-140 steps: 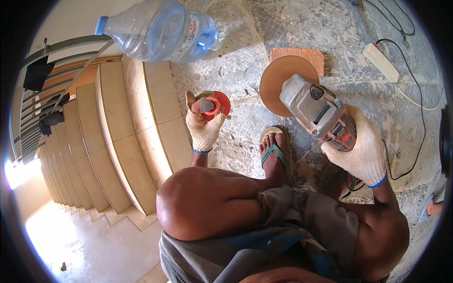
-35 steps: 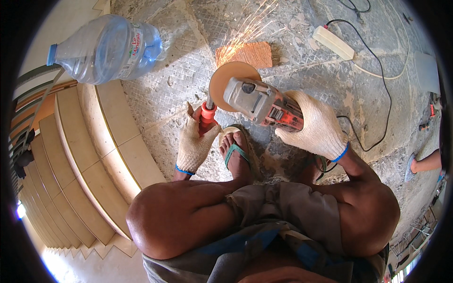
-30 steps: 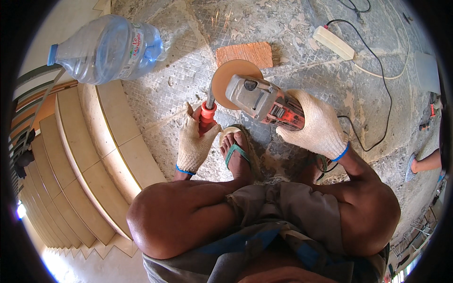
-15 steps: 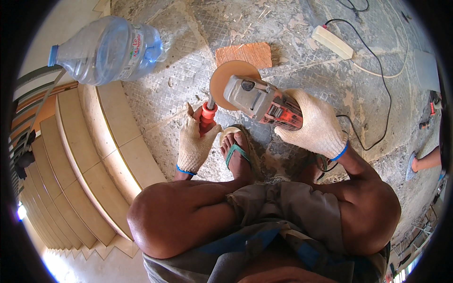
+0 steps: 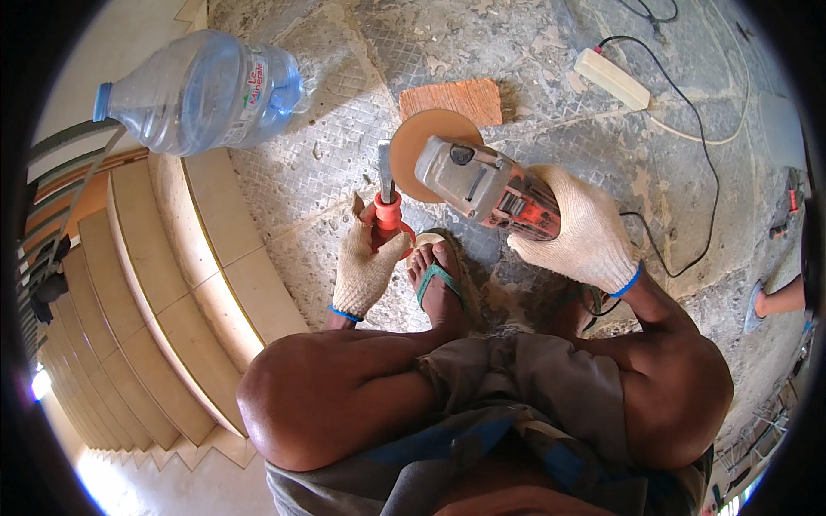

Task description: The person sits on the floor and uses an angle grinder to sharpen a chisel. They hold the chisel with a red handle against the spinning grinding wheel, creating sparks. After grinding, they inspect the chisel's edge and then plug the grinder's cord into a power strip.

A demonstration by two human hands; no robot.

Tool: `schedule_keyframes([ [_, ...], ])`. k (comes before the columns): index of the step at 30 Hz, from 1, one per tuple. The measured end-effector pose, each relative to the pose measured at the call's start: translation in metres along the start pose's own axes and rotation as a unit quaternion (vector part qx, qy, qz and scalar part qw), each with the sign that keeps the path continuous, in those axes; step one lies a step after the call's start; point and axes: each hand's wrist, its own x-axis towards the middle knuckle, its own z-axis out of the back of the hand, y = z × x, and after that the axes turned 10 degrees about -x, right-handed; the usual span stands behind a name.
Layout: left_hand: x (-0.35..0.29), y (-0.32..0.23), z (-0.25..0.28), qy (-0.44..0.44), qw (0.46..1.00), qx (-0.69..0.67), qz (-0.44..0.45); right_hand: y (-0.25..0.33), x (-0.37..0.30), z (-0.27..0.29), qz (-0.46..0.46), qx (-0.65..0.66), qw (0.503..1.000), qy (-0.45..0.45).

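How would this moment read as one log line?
left hand: grips red-handled metal chisel | right hand: holds grey-and-red angle grinder | grinder disc beside chisel tip | sandalled foot under tools

A clear plastic bottle [image 5: 202, 95] with a blue-red label lies upper left.

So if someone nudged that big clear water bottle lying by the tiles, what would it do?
The bottle lies on its side, so it would probably roll. It looks mostly empty, so likely light. Its thin clear wall would probably dent under a squeeze.
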Motion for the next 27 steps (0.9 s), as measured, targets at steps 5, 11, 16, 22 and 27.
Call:
schedule_keyframes([
  [5, 0.0005, 0.0026, -0.0013, 0.001, 1.000, -0.018, 0.002, -0.0009, 0.0006, -0.0040, 0.016, -0.005, 1.000, -0.010],
  [11, 0.0004, -0.0027, -0.0031, -0.001, 1.000, 0.001, 0.008, -0.0023, 0.0006, -0.0071, 0.023, 0.001, 1.000, -0.012],
  [16, 0.0005, -0.0026, -0.0025, 0.003, 0.998, 0.050, -0.030, -0.0023, 0.0017, -0.0080, 0.028, -0.005, 0.999, -0.016],
  [22, 0.0022, 0.0009, -0.0002, -0.006, 0.991, 0.113, -0.076, -0.0021, 0.0026, -0.0076, 0.027, -0.001, 1.000, -0.007],
  [27, 0.0014, -0.0014, -0.0006, -0.017, 0.991, 0.117, -0.066, -0.0016, 0.0018, -0.0070, 0.015, 0.005, 1.000, -0.003],
])
